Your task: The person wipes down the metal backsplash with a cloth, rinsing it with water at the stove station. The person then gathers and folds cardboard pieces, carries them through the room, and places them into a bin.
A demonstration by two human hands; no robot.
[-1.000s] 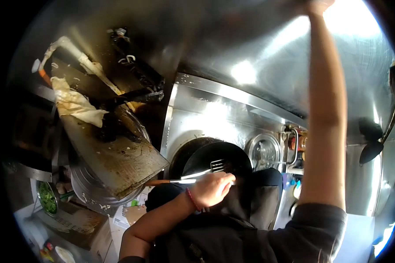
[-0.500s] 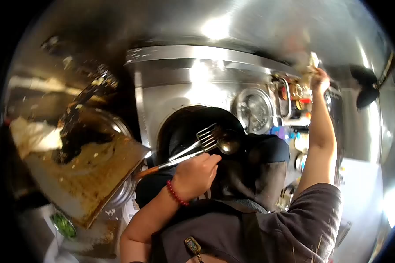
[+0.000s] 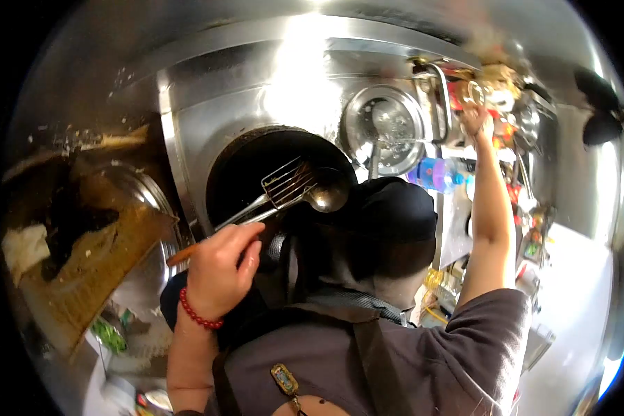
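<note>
Our right hand (image 3: 476, 122) is sitting by a jar (image 3: 475, 93) at two o'clock, our left hand (image 3: 218, 269) at eight by the ladle (image 3: 327, 199) over the wok (image 3: 234, 182) at eleven, both grips unclear, and we are risking toppling crowded containers by snagging them.

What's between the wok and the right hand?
In the head view: a round metal bowl, then a bent metal tube before the right hand.
</note>
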